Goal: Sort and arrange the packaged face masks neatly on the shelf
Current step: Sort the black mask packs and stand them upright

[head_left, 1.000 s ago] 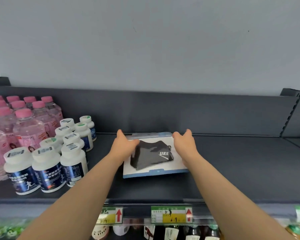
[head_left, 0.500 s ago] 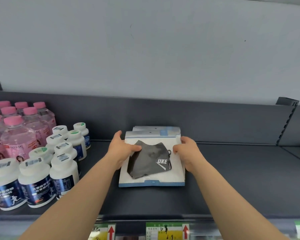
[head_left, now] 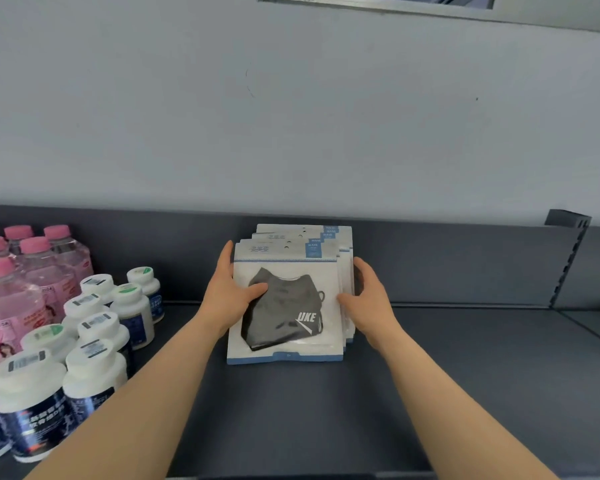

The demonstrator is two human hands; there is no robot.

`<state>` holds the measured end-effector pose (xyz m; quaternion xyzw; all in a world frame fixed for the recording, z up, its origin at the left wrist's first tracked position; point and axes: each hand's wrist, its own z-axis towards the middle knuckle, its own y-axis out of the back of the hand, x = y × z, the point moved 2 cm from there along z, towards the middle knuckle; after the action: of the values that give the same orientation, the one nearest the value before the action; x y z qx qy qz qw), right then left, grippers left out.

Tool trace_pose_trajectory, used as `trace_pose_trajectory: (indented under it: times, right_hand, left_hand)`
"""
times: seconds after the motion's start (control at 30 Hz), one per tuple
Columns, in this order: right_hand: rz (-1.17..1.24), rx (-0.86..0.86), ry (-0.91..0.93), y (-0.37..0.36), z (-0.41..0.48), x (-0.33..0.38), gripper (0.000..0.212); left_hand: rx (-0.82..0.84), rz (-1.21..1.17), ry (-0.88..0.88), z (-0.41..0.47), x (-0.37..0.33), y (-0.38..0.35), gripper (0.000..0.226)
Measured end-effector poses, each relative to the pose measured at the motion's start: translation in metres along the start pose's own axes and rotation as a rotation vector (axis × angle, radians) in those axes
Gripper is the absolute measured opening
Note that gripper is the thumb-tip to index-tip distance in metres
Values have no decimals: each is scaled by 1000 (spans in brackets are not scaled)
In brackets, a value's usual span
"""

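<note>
My left hand (head_left: pixel 230 296) and right hand (head_left: pixel 367 296) gripped the stack of mask packets (head_left: pixel 286 306) by its sides, tilted up mid-shelf (head_left: pixel 465 375). White-capped jars (head_left: pixel 94 368) and pink bottles (head_left: pixel 32 271) crowded the left, near but apart. Dark back panel (head_left: pixel 447 265); grey wall (head_left: pixel 291 116) above.

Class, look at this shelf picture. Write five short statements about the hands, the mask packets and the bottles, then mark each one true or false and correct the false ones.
1. Both hands grip the stack of mask packets, the left hand on its left edge and the right hand on its right. True.
2. The mask in the front packet is white. False: it is dark, with white lettering.
3. Only one packet is there. False: several header cards show behind the front one.
4. The white-capped bottles stand left of the packets. True.
5. The pink-capped bottles stand on the shelf's right side. False: they are at the far left.
</note>
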<state>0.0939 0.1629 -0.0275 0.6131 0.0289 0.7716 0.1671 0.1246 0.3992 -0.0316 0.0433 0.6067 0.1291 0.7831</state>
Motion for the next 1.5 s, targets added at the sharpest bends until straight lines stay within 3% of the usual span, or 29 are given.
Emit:
trace_pose_trajectory:
  times: [0.67, 0.9, 1.07, 1.13, 1.27, 1.4, 1.5]
  right_hand:
    - [-39, -76, -54, -7, -22, -14, 81]
    - [-40, -56, -319, -6, -33, -25, 81]
    - [25, 3, -425, -8, -28, -24, 88]
    - [95, 32, -434, -6, -25, -24, 80]
    - [176, 10, -190, 1, -12, -8, 54]
    - [110, -57, 102, 8, 9, 28, 76]
    - [67, -44, 159, 4, 22, 37, 83]
  left_hand:
    - [-112, -24, 95, -32, 16, 5, 101]
    - [-20, 126, 321, -37, 23, 7, 103]
    - [55, 91, 422, -39, 22, 1, 111]
    - [59, 36, 425, -38, 23, 0, 112]
    - [44, -117, 210, -29, 5, 0, 115]
    - [-54, -116, -58, -11, -24, -4, 116]
    - [-90, -107, -102, -1, -30, -10, 117]
